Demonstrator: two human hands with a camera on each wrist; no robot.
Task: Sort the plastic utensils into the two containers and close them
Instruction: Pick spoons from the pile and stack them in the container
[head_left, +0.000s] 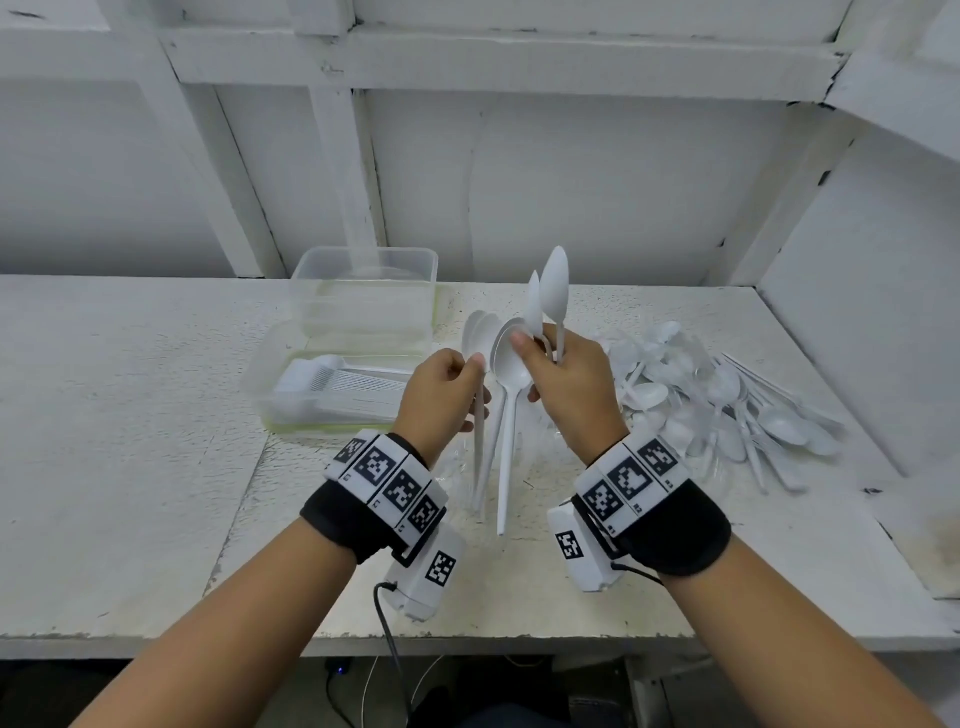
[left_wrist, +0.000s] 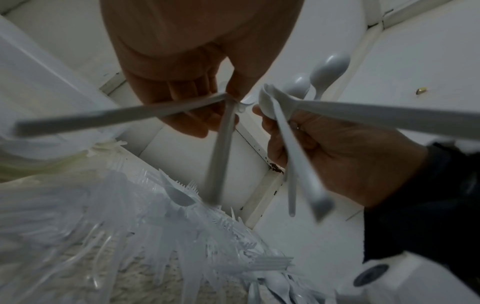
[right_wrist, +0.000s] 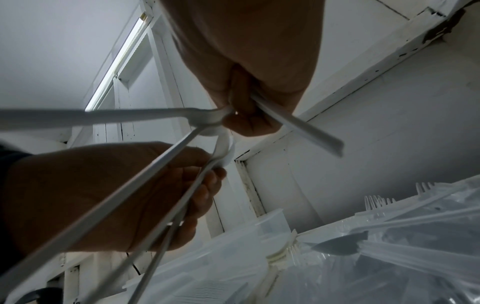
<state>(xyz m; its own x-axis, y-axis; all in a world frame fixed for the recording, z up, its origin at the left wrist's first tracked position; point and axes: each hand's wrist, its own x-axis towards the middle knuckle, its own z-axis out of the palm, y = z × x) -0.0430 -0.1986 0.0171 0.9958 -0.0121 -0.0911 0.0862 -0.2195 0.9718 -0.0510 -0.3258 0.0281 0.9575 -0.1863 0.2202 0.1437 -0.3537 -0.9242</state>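
Note:
My left hand (head_left: 472, 389) pinches a few white plastic spoons (head_left: 480, 332) by their necks, bowls up and handles hanging down. My right hand (head_left: 535, 369) grips two spoons (head_left: 554, 286) upright, and its thumb presses the bowl of another spoon (head_left: 506, 467) whose handle points down. Both hands are raised above the table and nearly touch. In the left wrist view the left hand (left_wrist: 223, 102) pinches crossing handles. The right hand (right_wrist: 241, 115) holds handles too. A clear container (head_left: 260, 384) at the left holds stacked forks (head_left: 337, 387). Behind it stands a second clear container (head_left: 363, 270).
A loose pile of spoons (head_left: 727, 405) lies on clear plastic wrap on the right of the white table (head_left: 130, 415). A white wall and beams rise close behind. The table's front edge is below my wrists.

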